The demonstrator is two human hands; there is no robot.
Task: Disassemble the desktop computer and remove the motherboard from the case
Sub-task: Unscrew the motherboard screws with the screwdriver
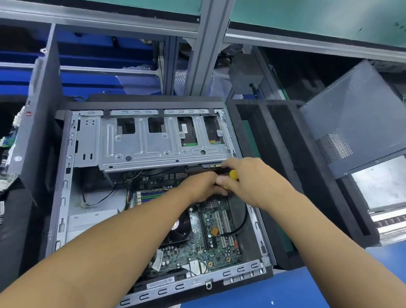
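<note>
1. The motherboard sits inside the open computer case, below the drive cage.
2. The right hand grips a yellow-handled screwdriver.
3. The left hand curls against it; its grasp is hidden, so I can't tell.

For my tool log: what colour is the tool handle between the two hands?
The tool handle is yellow; head view.

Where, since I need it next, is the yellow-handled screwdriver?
Head view, right of centre: the yellow-handled screwdriver is gripped in the right hand, beside the left hand, over the motherboard just below the silver drive cage.
</note>
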